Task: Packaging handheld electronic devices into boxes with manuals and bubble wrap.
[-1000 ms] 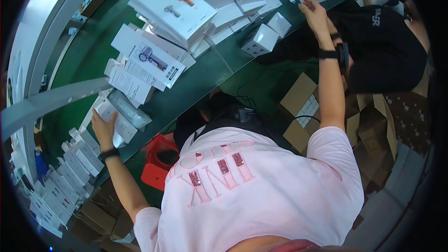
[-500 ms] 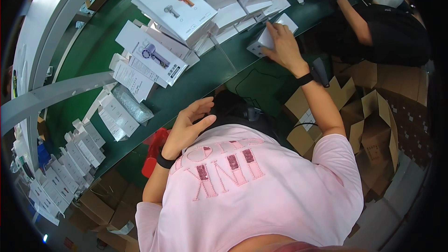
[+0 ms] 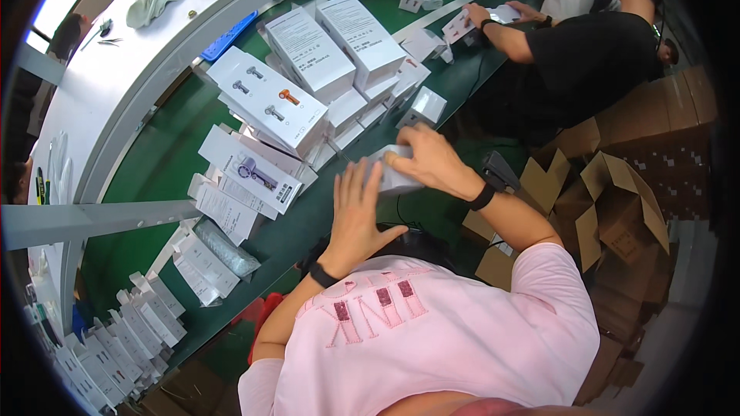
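Observation:
Fingers and thumb of my right hand grip a small white carton from above, near the green table's front edge. My left hand is open, fingers outstretched and thumb spread, with its fingertips beside the left end of that carton. Whether they touch it I cannot tell. Just beyond my right hand stands another white carton. To the left, a white box with handheld fans pictured on it tops a stack, and a box showing a purple fan leans in front of it.
Upright white boxes are stacked at the back. Rows of open-flapped cartons line the table's left, near a bubble-wrapped bundle. A grey metal bar crosses at left. Open cardboard boxes stand at right; a co-worker in black works beyond.
My right hand has brought a white carton nearer to me, while another stays behind. My left hand has moved right and up toward it, fingers spreading. The view has shifted.

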The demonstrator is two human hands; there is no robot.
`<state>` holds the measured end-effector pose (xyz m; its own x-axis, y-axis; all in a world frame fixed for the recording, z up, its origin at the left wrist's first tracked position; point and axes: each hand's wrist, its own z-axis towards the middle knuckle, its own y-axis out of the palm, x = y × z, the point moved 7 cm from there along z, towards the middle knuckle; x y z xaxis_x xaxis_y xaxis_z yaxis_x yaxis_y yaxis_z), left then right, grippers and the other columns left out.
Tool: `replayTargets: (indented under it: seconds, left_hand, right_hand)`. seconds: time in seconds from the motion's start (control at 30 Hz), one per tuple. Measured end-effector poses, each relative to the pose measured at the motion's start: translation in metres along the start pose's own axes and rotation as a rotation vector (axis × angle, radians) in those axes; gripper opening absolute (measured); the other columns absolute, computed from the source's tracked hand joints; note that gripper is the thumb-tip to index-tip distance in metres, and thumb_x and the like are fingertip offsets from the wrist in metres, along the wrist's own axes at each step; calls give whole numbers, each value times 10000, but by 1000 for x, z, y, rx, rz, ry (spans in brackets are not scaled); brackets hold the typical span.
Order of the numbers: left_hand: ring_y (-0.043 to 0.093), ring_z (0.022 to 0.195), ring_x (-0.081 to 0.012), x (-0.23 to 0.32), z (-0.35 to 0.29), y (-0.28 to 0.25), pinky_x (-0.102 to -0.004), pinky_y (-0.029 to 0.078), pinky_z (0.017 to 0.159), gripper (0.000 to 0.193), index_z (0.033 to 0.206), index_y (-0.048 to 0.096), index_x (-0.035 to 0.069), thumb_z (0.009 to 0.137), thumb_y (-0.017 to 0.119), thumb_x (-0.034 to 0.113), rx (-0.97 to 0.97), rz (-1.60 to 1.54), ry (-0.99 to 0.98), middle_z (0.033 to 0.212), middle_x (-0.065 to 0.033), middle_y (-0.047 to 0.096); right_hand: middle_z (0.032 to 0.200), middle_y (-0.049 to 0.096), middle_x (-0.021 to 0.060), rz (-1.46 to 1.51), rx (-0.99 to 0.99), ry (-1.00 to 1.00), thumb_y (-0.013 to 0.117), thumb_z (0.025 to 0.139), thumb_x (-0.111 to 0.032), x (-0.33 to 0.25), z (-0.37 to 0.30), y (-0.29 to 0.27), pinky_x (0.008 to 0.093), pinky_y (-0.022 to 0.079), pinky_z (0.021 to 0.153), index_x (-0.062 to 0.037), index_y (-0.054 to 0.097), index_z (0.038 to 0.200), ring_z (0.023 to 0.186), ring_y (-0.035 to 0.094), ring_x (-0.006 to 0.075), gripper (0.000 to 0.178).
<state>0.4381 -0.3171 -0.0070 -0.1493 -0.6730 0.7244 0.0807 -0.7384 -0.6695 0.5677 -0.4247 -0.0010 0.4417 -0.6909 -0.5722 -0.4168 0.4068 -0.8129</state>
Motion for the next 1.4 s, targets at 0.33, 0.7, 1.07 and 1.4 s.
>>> replayTargets:
  seconds: [0.33, 0.7, 1.07, 1.4]
  left_hand:
    - [616, 985, -354, -13, -61, -60, -403, 504, 831, 718, 1239, 497, 27, 630, 828, 211, 296, -265, -217, 1126, -191, 595]
    - [619, 966, -344, -15, -209, -168, -401, 516, 814, 675, 1191, 551, 26, 591, 822, 173, 548, 260, -390, 1093, -153, 629]
    - [626, 938, -333, -114, -359, -266, -390, 522, 798, 738, 1200, 550, 22, 558, 865, 203, 563, 87, -321, 1076, -160, 629]
    - [622, 1089, -260, -158, -418, -349, -327, 507, 914, 866, 1288, 437, -15, 570, 904, 114, 685, -137, -147, 1235, -199, 585]
  right_hand:
    - [869, 647, 122, 120, -250, -313, 762, 749, -323, -112, -40, 12, 279, 475, 537, 62, 588, 1192, 575, 588, 140, 612]
    - [1102, 655, 165, 363, -858, -396, 733, 702, -188, -259, -54, 142, 316, 520, 760, 84, 526, 1281, 897, 629, 190, 672]
    - [1084, 651, 144, 378, -1018, -200, 694, 773, -146, -395, -69, 272, 284, 523, 765, 108, 522, 1264, 861, 634, 160, 579]
    - [1277, 493, 186, 376, -508, -591, 614, 855, -145, -538, -54, 225, 441, 437, 989, -49, 560, 1250, 1136, 531, 307, 410]
